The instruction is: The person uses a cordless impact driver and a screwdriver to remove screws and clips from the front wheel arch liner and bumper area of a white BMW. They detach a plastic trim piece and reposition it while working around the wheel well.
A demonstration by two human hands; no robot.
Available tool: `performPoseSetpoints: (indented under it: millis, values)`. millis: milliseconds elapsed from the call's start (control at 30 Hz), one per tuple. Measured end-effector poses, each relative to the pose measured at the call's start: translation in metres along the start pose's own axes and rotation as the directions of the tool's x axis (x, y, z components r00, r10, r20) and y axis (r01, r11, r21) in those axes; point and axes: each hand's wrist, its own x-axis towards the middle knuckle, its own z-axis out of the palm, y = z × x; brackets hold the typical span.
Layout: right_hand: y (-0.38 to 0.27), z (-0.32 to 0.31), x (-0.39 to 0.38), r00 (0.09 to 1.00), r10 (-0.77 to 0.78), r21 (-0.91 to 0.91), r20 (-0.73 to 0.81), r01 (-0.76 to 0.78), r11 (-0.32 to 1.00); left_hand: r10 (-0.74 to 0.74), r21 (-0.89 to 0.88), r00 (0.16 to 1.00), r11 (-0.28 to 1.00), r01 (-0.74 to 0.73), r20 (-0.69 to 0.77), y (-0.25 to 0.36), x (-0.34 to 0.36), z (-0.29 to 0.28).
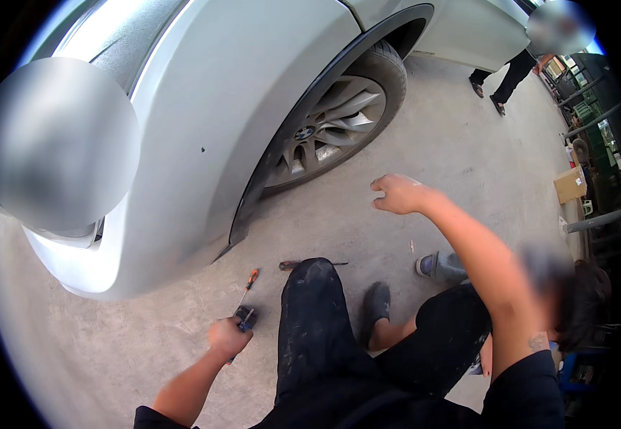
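Note:
On the lower left my left hand (226,337) is closed around a dark tool (247,317), whose kind I cannot make out. Just beyond it is an orange and black handled screwdriver (252,279), its thin shaft pointing back toward that hand. A second screwdriver (288,265) with a dark handle lies on the floor, its shaft partly hidden behind my knee. My right hand (398,194) reaches out over the floor, fingers loosely bent and apart, with nothing in them. The car's wheel (339,118) is the nearest thing beyond it, not touched.
A silver-white car (203,86) fills the upper left, its fender and dark arch trim (310,93) close by. Someone crouches at my right, a shoe (439,267) near my foot. Another person (516,75) stands far right. A cardboard box (570,185) sits by the right-hand shelving.

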Motion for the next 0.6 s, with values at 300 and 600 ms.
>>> performPoseSetpoints:
  millis: [300, 600]
  values:
    - [-0.069, 0.103, 0.124, 0.942, -0.297, 0.046, 0.158, 0.294, 0.955, -0.038, 0.033, 0.998, 0.999, 0.039, -0.041, -0.003, 0.008, 0.017]
    - [-0.123, 0.124, 0.232, 0.763, -0.434, -0.061, 0.479, 0.523, 0.850, -0.083, 0.037, 0.988, 0.995, 0.088, -0.127, 0.007, 0.013, 0.022]
